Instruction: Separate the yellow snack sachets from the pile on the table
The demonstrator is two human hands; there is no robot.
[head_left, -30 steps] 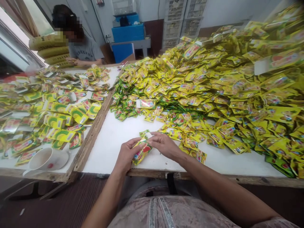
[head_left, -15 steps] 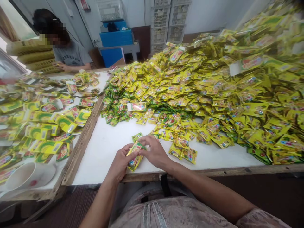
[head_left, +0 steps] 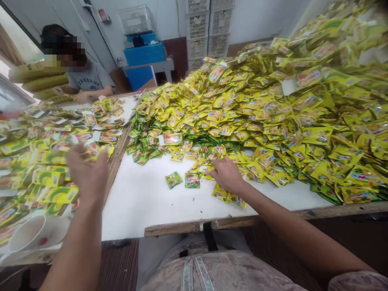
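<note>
A huge heap of small yellow and green sachets (head_left: 273, 109) covers the white table (head_left: 145, 202) in front of me. My right hand (head_left: 226, 173) rests palm down at the heap's near edge, its fingers touching loose sachets. Two green sachets (head_left: 183, 180) lie alone on the bare white surface just left of it. My left hand (head_left: 87, 171) hangs over the left table, blurred by motion, fingers spread, above a spread of larger yellow packs (head_left: 51, 178). I see nothing in it.
A white cup and saucer (head_left: 36, 232) sit at the near left corner. A wooden rail (head_left: 117, 155) divides the two tables. Another person (head_left: 80, 76) sits at the far left beside stacked yellow sacks. Blue bins (head_left: 144, 52) and white crates stand at the back wall.
Both hands held a filled pack between them; now my left hand has swung left over the other table and my right hand has reached forward to the loose sachets. The pack is out of my hands.
</note>
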